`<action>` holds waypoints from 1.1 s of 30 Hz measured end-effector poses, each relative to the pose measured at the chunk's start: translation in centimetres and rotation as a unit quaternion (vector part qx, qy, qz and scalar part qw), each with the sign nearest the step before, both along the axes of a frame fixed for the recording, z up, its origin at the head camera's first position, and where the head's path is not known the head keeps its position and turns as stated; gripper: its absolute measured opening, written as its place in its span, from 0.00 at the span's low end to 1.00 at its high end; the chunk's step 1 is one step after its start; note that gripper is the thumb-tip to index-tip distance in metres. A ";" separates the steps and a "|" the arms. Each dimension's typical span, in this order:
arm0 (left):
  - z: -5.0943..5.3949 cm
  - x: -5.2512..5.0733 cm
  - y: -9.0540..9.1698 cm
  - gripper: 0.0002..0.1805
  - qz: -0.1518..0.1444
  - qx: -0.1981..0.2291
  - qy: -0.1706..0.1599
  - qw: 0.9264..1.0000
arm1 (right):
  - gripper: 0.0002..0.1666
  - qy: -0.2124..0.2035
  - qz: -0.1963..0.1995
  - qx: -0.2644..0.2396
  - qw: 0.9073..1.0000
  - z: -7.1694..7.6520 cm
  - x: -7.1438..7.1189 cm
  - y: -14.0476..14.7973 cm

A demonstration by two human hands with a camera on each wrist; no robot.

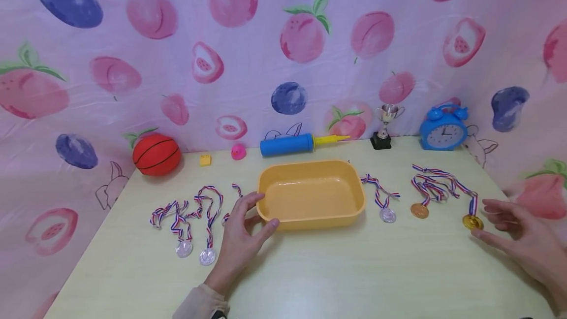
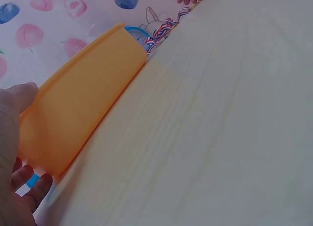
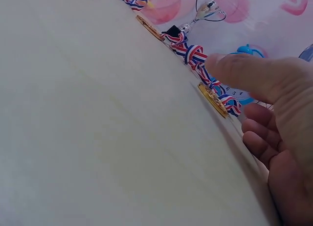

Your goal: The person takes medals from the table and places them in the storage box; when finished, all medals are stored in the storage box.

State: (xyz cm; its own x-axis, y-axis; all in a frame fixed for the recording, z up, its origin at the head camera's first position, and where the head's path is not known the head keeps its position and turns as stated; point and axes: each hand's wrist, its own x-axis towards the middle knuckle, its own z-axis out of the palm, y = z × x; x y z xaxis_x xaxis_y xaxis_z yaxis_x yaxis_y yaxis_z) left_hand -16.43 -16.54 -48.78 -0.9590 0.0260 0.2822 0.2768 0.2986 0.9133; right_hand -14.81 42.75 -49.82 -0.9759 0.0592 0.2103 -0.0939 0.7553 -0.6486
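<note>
A yellow plastic basin [image 1: 310, 223] stands mid-table. At its left end my left hand [image 1: 243, 235] holds it, thumb by the front corner and fingers around the side; the left wrist view shows the same basin [image 2: 83, 99] tilted by the camera angle. Over on the right, my right hand [image 1: 527, 240] is spread beside a gold medal [image 1: 472, 222] on a striped ribbon, with nothing gripped. In the right wrist view the gold medal [image 3: 212, 100] lies just apart from the fingers. A bronze medal [image 1: 419, 210] and a silver medal [image 1: 388, 215] lie between basin and right hand.
Two silver medals, one nearer the middle [image 1: 207, 256], lie left. A ribbon is partly hidden by my left hand. Along the back are a red ball [image 1: 157, 154], yellow block [image 1: 205, 160], pink duck [image 1: 238, 151], blue pump [image 1: 287, 145], trophy [image 1: 383, 129] and blue clock [image 1: 443, 132].
</note>
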 end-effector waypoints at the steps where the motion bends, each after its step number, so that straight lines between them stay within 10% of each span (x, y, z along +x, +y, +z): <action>1: 0.0 0.0 0.0 0.37 0.000 0.000 0.000 1.000 | 0.49 -0.002 -0.001 0.008 1.000 0.0 0.0 0.0; 33: 0.0 0.0 0.0 0.37 -0.004 -0.004 -0.001 1.000 | 0.29 0.005 -0.033 0.098 0.995 -0.1 -0.1 -0.9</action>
